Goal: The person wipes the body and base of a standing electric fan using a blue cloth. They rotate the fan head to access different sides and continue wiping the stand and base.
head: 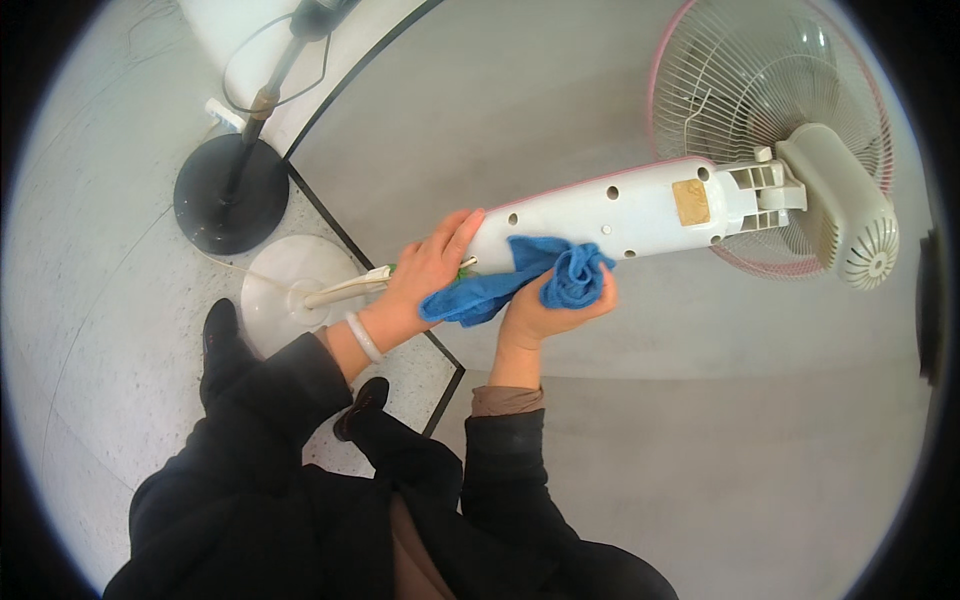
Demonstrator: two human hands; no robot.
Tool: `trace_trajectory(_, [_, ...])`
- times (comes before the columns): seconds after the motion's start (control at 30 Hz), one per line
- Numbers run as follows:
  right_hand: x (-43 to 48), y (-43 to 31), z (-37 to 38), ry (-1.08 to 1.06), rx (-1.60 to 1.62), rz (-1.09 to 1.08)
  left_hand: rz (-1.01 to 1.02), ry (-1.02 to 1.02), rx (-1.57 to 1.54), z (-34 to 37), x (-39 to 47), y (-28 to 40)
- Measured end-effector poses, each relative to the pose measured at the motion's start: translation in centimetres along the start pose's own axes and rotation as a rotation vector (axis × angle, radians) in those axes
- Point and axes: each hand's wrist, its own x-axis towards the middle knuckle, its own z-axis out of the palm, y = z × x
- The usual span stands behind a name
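Note:
A white pedestal fan with pink trim reaches from its round white base (277,262) at the left to its wire cage (750,82) at the upper right. My left hand (427,270) grips the lower end of the fan's control housing (570,202), near the pole (337,292). Bunched in my right hand (555,307) is a blue cloth (574,274), and its loose end trails left towards my left wrist. Part of the cloth lies against the housing's lower edge. Screw holes and a tan patch (691,202) mark the housing. The motor cover (847,202) sits behind the cage.
A black stand with a round base (229,195) and a looped cable stands at the upper left, beside a small white object (225,114). My shoes (221,330) are on the speckled floor (112,315). A large grey surface (675,450) with a black edge fills the right.

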Motion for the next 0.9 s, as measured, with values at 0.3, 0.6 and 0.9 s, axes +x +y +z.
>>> trace_trajectory(0.3, [-3.4,-0.7,-1.7,-0.146,0.203,0.257,-0.014,-0.005,0.022,0.2,0.0,-0.3])
trace_trajectory(0.6, [6.5,0.5,-1.5,-0.01,0.541,0.812,-0.004,0.0,0.029,0.3,-0.1,0.1])
trace_trajectory(0.9, [-3.7,0.6,-2.9,-0.196,0.664,1.248,0.027,0.016,0.069,0.7,-0.1,-0.7])
